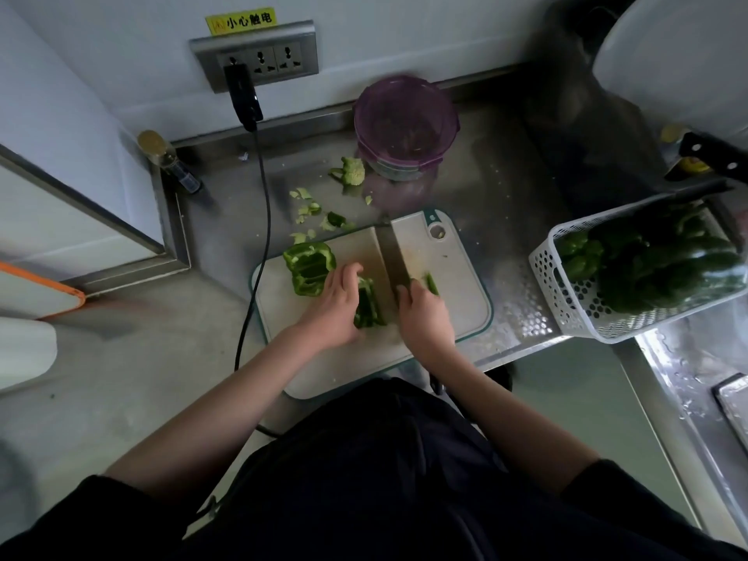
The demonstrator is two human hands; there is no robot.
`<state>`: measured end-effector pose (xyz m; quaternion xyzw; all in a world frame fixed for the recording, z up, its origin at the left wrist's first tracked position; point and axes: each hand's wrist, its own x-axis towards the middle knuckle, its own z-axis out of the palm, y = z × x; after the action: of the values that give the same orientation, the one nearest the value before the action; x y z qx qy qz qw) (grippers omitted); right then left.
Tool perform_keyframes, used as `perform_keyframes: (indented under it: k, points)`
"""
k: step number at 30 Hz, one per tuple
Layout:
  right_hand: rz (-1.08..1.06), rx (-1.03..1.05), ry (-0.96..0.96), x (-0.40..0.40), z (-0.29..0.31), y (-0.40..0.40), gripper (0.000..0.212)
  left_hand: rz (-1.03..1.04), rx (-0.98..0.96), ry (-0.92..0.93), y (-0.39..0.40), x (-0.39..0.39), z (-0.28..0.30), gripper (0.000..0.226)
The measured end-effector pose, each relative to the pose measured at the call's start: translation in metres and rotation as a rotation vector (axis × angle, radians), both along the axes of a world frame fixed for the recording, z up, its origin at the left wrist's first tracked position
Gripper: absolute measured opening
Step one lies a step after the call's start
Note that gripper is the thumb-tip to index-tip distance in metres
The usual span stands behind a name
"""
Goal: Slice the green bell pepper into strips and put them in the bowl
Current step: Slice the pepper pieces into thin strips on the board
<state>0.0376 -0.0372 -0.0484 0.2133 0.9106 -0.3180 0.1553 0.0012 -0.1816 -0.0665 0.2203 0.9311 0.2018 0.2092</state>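
Observation:
On the white cutting board [457,285] my left hand [338,305] holds down a piece of green bell pepper [368,305] with curled fingers. My right hand [425,313] grips the handle of a cleaver [392,253], whose blade stands on the board just right of that piece. A cut strip [431,282] lies right of the blade. Another opened pepper half [309,267] lies at the board's left edge. The purple-rimmed bowl [406,125] stands behind the board.
Pepper core [352,172] and trimmings [309,208] lie on the steel counter behind the board. A white basket [574,317] of green peppers sits at the right. A black cable [261,220] runs from the wall socket down the board's left side. Another knife [708,155] lies at far right.

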Motion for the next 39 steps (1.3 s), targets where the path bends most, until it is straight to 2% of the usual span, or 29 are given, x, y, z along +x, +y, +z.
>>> perform_keyframes:
  k: [4, 10, 23, 39]
  points:
    - [-0.091, -0.033, 0.04, 0.005, 0.006, 0.021, 0.028, 0.015, 0.038, 0.041, -0.001, 0.003, 0.002, 0.089]
    - [-0.11, -0.18, 0.096, 0.008, 0.018, 0.008, 0.03, 0.086, 0.09, -0.013, 0.009, 0.006, 0.001, 0.081]
    - [-0.083, -0.158, 0.03, 0.023, 0.011, 0.004, 0.03, 0.063, 0.036, -0.14, 0.018, -0.003, 0.001, 0.08]
    - [-0.076, -0.109, 0.073, 0.028, 0.011, -0.005, 0.034, 0.055, -0.003, -0.165, 0.022, -0.008, 0.005, 0.084]
